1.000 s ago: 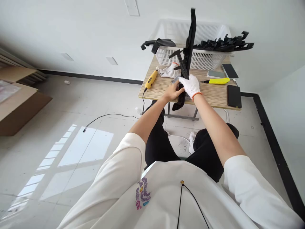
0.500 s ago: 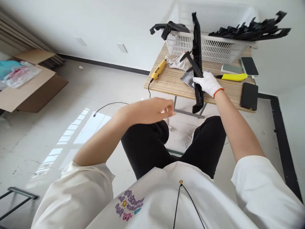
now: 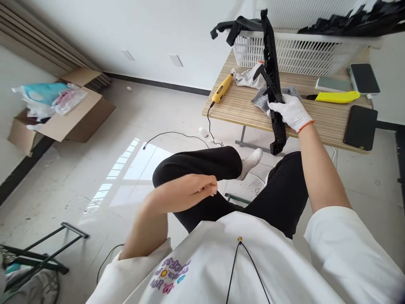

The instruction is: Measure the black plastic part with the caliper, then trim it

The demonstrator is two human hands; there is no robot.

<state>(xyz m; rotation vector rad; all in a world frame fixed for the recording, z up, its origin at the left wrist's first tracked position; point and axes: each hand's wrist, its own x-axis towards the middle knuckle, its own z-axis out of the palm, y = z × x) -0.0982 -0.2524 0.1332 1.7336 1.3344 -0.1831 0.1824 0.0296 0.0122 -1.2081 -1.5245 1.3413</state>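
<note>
My right hand [image 3: 290, 111], in a white knit glove with an orange cuff, grips a long black plastic part [image 3: 272, 71] that stands nearly upright against the wooden table's front edge [image 3: 240, 120]. A grey cloth [image 3: 260, 96] lies just behind the glove. My bare left hand [image 3: 193, 192] hovers over my crossed left knee, well away from the table, fingers loosely curled with nothing visible in them.
On the table lie a yellow rotary tool [image 3: 222, 88] with its cord, a spare glove [image 3: 245, 77], a yellow utility knife [image 3: 335, 97], phones [image 3: 360, 121] and a white basket [image 3: 303, 52] of black parts. An open cardboard box [image 3: 63, 118] and a metal frame [image 3: 41, 253] stand on the floor at left.
My left hand let go of the black part and drew back from the table to above my knee. The view swung left and my left leg crossed over. The right hand kept its grip.
</note>
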